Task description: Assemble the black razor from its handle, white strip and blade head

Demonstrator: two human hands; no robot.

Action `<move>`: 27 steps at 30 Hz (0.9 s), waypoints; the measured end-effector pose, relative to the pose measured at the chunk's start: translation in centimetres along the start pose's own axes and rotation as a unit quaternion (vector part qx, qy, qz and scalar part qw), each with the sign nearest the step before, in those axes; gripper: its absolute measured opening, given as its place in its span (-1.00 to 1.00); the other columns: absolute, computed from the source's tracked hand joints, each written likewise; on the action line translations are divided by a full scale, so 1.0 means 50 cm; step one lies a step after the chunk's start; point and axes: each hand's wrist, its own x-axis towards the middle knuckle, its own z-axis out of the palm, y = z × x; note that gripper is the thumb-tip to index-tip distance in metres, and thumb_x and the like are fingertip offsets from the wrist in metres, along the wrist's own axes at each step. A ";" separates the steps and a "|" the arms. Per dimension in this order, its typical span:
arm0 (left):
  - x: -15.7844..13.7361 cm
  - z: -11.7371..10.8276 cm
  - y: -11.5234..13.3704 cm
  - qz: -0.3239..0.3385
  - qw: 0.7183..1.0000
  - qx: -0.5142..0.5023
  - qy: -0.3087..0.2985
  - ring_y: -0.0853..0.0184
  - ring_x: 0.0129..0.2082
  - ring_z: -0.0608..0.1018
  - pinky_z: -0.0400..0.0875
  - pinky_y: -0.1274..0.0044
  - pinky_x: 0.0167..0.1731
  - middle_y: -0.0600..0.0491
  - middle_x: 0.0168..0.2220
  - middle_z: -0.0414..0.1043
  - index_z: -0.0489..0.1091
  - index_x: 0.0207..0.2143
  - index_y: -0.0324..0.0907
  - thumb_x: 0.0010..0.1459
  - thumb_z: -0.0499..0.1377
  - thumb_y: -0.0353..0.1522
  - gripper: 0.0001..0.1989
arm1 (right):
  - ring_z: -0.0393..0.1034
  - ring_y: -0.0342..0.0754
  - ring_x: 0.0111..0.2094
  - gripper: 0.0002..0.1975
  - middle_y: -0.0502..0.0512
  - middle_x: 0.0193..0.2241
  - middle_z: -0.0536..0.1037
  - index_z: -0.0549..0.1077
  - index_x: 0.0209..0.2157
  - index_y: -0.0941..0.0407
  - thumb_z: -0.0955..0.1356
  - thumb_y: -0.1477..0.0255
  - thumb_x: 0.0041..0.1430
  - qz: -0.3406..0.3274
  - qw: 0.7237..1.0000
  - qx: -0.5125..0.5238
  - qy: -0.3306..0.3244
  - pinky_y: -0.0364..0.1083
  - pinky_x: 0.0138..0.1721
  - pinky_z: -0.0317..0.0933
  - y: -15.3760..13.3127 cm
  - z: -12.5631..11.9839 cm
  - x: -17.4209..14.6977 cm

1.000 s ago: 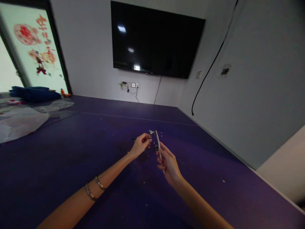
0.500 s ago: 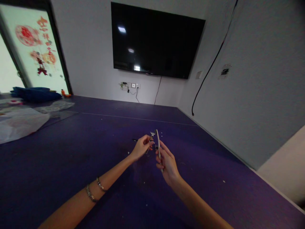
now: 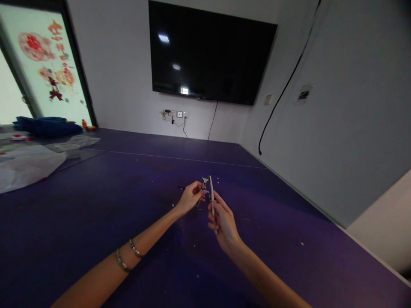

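Note:
My left hand (image 3: 190, 198) is closed, pinching a small silver tool (image 3: 204, 183) with a wide, forked-looking head that points up; its exact kind is too small to tell. Close by on its right, my right hand (image 3: 224, 220) is wrapped round a slim white toothbrush (image 3: 211, 188), held nearly upright with its dark-edged head at the top. A small dark piece shows by the right fingertips, too small to name. The toothbrush head stands beside the silver tool's head; whether they touch I cannot tell. Both hands are above a dark purple surface (image 3: 154, 256).
A thin dark object (image 3: 181, 188) lies left of my left hand, and small white bits (image 3: 302, 244) are scattered about. Plastic sheeting (image 3: 28, 167) and a blue cloth bundle (image 3: 48, 127) lie at the far left. A black cable (image 3: 279, 100) hangs by the right wall.
My right hand and the toothbrush have shifted slightly left and down, closer to the silver tool. My left hand has hardly moved.

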 end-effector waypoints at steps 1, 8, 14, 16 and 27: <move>0.000 0.000 0.001 0.001 1.000 0.001 0.004 0.46 -0.55 0.43 0.43 0.54 -0.51 0.17 -0.50 0.27 0.29 -0.35 -0.24 -0.01 0.19 -0.28 -0.78 | 0.02 -0.32 -0.70 -0.48 -0.10 -0.56 0.31 0.31 0.02 -0.01 0.36 0.40 -0.05 0.004 1.000 -0.001 0.002 -0.31 -0.75 -0.26 0.004 0.000 -0.004; 0.002 0.000 0.004 -0.002 1.000 -0.006 0.007 0.47 -0.56 0.42 0.44 0.53 -0.51 0.17 -0.51 0.25 0.30 -0.36 -0.24 -0.02 0.19 -0.29 -0.78 | 0.02 -0.33 -0.70 -0.50 -0.10 -0.56 0.31 0.32 0.01 0.01 0.36 0.40 -0.04 -0.007 1.000 0.007 0.006 -0.31 -0.75 -0.25 0.004 -0.002 -0.007; 0.003 0.000 0.010 -0.009 1.000 0.012 0.014 0.47 -0.58 0.42 0.43 0.55 -0.52 0.16 -0.54 0.28 0.35 -0.35 -0.26 -0.03 0.19 -0.32 -0.80 | 0.01 -0.33 -0.70 -0.48 -0.10 -0.57 0.30 0.31 0.03 0.01 0.35 0.39 -0.04 -0.009 1.000 0.000 0.012 -0.31 -0.74 -0.25 0.008 -0.004 -0.007; 0.004 -0.001 0.012 -0.011 1.000 0.016 0.016 0.47 -0.59 0.43 0.43 0.55 -0.52 0.16 -0.54 0.29 0.36 -0.35 -0.26 -0.03 0.19 -0.32 -0.80 | 0.01 -0.32 -0.70 -0.48 -0.10 -0.57 0.31 0.30 0.04 0.01 0.35 0.38 -0.03 -0.009 1.000 -0.002 0.016 -0.31 -0.74 -0.25 0.011 -0.005 -0.015; 0.001 -0.001 0.014 -0.010 0.999 0.020 0.028 0.46 -0.59 0.42 0.41 0.57 -0.53 0.15 -0.55 0.30 0.38 -0.35 -0.26 -0.04 0.19 -0.30 -0.78 | 0.01 -0.32 -0.71 -0.46 -0.10 -0.57 0.32 0.30 0.04 0.00 0.36 0.36 -0.06 -0.006 1.000 0.012 0.028 -0.30 -0.74 -0.25 0.025 0.004 -0.023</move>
